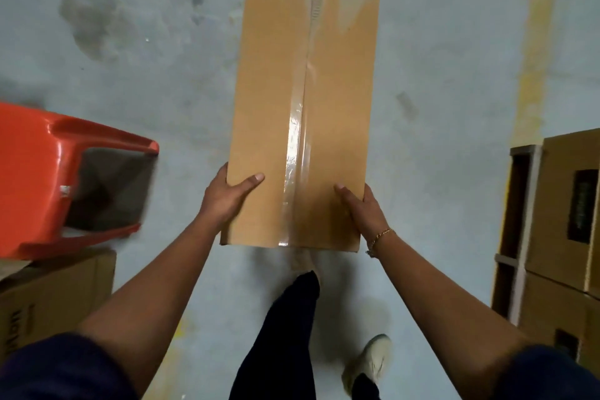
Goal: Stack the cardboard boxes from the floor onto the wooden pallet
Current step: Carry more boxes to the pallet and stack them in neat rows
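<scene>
Well, in the head view I have the long cardboard box (pixel 302 117) held off the grey concrete floor (pixel 438 59), mid-scene, between an orange plastic chair (pixel 48 179) on the left and the wooden pallet (pixel 519 205) with its printed cartons (pixel 561 205) on the right. My left hand (pixel 227 195) and right hand (pixel 360 208) each clamp a long side edge at the near end, thumbs flat on top, fingers hidden underneath. I judge it stiff, matte and fairly light; the glossy tape seam (pixel 297 146) looks slick, so the edges are the hold.

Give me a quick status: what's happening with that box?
Left hand and right hand both gripping the taped cardboard box, lifted off floor. Wooden pallet to the right, boxes already on it. Orange stool at left, not touching.
</scene>
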Demonstrator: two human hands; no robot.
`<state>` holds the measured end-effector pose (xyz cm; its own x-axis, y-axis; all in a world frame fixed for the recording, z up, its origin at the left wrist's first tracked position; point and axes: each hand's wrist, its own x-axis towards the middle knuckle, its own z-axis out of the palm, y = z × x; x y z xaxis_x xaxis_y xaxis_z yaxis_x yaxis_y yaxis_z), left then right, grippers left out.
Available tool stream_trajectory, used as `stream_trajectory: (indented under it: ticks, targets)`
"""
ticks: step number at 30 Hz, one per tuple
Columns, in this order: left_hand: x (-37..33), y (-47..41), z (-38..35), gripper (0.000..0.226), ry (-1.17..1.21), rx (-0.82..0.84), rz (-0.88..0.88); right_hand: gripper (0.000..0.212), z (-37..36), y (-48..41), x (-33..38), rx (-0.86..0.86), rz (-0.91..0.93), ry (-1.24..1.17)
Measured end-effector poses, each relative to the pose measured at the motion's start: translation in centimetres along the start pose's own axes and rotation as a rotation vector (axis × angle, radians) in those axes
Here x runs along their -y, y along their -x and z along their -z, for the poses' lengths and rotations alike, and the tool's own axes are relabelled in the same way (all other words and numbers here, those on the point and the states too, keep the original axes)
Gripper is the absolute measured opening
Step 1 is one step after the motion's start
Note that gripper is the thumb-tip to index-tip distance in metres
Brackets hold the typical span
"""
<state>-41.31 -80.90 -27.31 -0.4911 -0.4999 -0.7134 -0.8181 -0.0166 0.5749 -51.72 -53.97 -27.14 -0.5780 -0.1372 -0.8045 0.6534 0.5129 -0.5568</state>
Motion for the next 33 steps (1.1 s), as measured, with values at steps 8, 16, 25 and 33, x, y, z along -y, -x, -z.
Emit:
stream_trajectory:
  ticks: [8,16,25,33]
  targets:
    - [-1.5,5.3,-3.1,0.064,0.068,-0.013,-0.085,0.055,3.9,4.1,-1.4,-0.132,0.06,-0.133]
    - [-5.3,17.3,-10.8,0.078,-0.051,0.116,-0.216,0.044,14.9,16.7,-6.7,-0.315,0.09,-0.271]
    - [-6.8,34.1,-21.7,0.078,-0.232,0.31,-0.491,0.034,25.8,33.4,-19.3,-0.556,0.131,-0.412]
    - [-5.2,47.7,-30.6,0.081,-0.374,0.459,-0.64,0.04,31.9,45.8,-31.8,-0.779,0.14,-0.555]
